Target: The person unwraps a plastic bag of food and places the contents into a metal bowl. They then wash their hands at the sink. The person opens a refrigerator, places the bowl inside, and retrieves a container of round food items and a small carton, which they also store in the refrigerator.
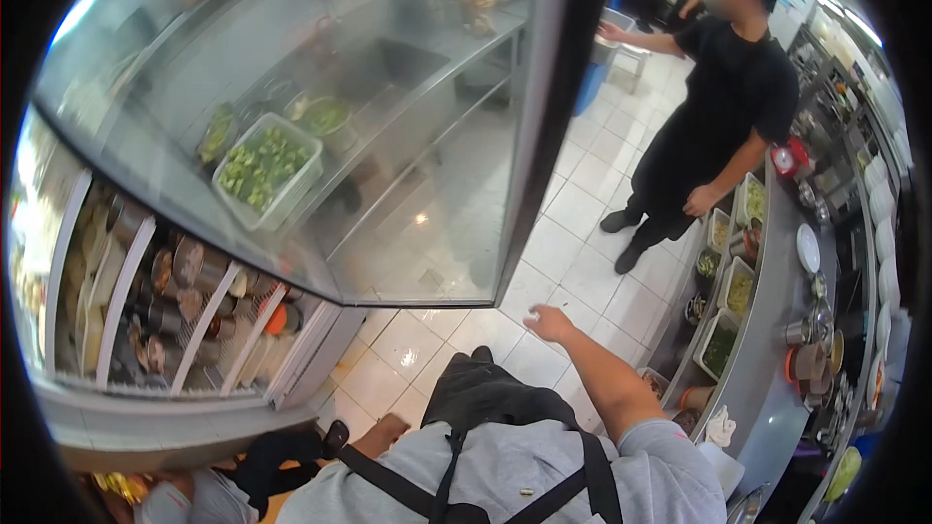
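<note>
My right hand is stretched forward above the tiled floor, its fingers loosely curled and apart with nothing visible between them. It is just right of the lower corner of an open, framed glass door; no contact shows. My left hand hangs low beside my body, near the fridge base; its fingers are unclear. The open refrigerator at left has white-edged shelves holding metal containers and an orange-rimmed container. Through the fogged glass, a plastic tub of chopped green vegetables stands on a steel table.
A person in black stands ahead on the tiles, and another crouches or bends at lower left. The steel counter along the right carries a white plate, a red scale and food tubs. More people are far back.
</note>
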`<state>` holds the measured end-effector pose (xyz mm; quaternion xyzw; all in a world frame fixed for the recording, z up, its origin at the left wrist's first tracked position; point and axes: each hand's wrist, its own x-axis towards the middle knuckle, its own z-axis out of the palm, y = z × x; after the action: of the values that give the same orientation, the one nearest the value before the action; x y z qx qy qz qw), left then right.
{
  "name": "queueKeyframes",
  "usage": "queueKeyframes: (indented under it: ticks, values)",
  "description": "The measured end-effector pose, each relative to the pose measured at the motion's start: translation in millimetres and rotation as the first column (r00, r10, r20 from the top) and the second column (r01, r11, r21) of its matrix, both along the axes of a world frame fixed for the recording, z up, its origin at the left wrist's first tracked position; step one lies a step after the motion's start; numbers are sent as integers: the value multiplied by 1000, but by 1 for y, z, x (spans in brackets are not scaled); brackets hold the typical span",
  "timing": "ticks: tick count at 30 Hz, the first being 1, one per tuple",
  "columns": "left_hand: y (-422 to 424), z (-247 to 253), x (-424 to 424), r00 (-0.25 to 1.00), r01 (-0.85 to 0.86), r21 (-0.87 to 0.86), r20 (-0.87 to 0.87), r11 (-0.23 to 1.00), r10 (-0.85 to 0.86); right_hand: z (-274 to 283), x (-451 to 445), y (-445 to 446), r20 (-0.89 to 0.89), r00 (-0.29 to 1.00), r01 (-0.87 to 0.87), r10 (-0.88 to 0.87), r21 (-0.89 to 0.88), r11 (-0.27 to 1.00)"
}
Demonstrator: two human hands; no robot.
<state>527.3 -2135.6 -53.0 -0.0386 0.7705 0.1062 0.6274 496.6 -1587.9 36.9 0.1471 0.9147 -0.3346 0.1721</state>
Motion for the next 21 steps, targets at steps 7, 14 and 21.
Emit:
queueKeyframes:
  ticks: [7,14,21]
  values:
    - [318,85,-248,589,724,373,-772,580,-239,-68,76,134,212,968,111,-135,122,986]
    - [507,153,-406,52,741,-358,-813,568,-580,-115,69,252,586,810,-34,-10,64,997]
    - [526,120,-543,309,542,-522,-604,658,-734,-93,-109,355,480,873,-100,86,3,995]
